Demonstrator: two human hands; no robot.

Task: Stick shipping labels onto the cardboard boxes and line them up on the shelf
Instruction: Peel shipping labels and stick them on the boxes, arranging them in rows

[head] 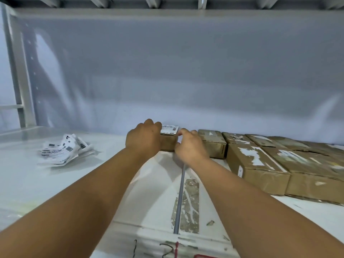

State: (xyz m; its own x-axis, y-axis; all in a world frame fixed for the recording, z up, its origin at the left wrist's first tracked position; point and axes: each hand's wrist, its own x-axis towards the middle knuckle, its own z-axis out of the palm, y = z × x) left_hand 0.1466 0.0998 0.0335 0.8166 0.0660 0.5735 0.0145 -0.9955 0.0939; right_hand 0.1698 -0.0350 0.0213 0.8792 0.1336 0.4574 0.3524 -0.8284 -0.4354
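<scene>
**Both hands on a labelled box at the back of the shelf**

Mid-frame, a small cardboard box [168,144] sits on the white shelf [104,174], a shipping label [169,128] on its top. The left hand [143,138] curls its fingers [157,126] over the box's left end. The right hand [189,146] clasps its right end. More boxes [256,164] line the right, and loose labels [63,151] lie at left.

Both hands are up at the back edge of the shelf [55,183], on a small cardboard box [167,144] with a shipping label [169,129] on top. The left hand [143,136] curls over its left end and the right hand [189,146] grips its right end. More boxes [256,164] line the shelf's right side. Crumpled loose labels [61,150] lie toward the left edge.
</scene>
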